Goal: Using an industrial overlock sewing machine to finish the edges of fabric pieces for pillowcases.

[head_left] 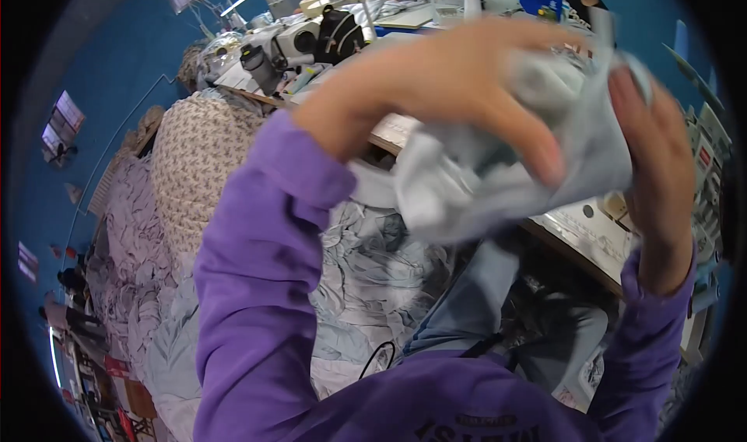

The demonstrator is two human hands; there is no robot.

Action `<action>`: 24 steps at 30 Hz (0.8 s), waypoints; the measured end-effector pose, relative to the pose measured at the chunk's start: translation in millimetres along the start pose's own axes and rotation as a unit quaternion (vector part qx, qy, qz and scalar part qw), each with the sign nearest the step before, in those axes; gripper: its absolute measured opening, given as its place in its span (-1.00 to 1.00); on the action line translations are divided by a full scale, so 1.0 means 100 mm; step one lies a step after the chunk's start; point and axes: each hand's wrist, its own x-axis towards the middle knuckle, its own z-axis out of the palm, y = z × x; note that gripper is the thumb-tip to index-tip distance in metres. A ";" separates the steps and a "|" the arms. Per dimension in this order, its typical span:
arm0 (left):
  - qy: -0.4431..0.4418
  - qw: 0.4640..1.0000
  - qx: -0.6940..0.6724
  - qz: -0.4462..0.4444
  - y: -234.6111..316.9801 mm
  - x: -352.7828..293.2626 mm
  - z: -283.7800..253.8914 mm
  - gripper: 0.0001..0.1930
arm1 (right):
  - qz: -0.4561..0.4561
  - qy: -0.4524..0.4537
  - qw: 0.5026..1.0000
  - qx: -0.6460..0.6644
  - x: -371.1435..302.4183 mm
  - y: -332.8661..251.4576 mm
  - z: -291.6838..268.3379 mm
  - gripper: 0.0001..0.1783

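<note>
A bunched piece of pale grey fabric is held up in front of me, blurred by motion. My left hand reaches over its top, the thumb pressed down across the near side and the other fingers partly hidden behind. At its right end my right hand grips the same fabric, thumb side toward me. Both hands are raised above my lap. Whether the fabric is a whole garment or a cut piece, I cannot tell.
Below the fabric runs a sewing table. To my left lie heaps of pale fabric and a patterned bundle. A dark bottle and black bag stand on the table behind. Other people sit farther off.
</note>
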 end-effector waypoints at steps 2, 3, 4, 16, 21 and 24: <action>-0.044 0.997 0.034 -0.054 0.23 0.19 0.26 -0.49 | -0.059 0.000 0.998 -0.023 0.15 -0.19 -0.03 -0.67; -0.044 0.994 0.071 -0.069 0.14 0.24 0.22 -0.56 | -0.082 -0.004 0.996 -0.029 0.19 -0.16 -0.03 -0.67; -0.043 0.989 0.109 -0.087 0.03 0.30 0.13 -0.61 | -0.144 0.102 0.983 -0.045 0.15 -0.02 0.01 -0.71; 0.156 0.953 0.161 -0.204 0.53 0.28 -0.37 -0.75 | 0.433 0.022 0.900 0.043 0.27 2.65 2.56 -0.07; 0.154 0.964 0.114 -0.187 0.70 0.24 -0.42 -0.73 | 0.130 0.057 0.978 0.154 0.49 3.62 2.41 -0.35; 0.179 0.961 0.116 -0.174 0.65 0.10 -0.52 -0.71 | 0.079 0.077 0.970 0.217 0.48 3.39 2.50 -0.44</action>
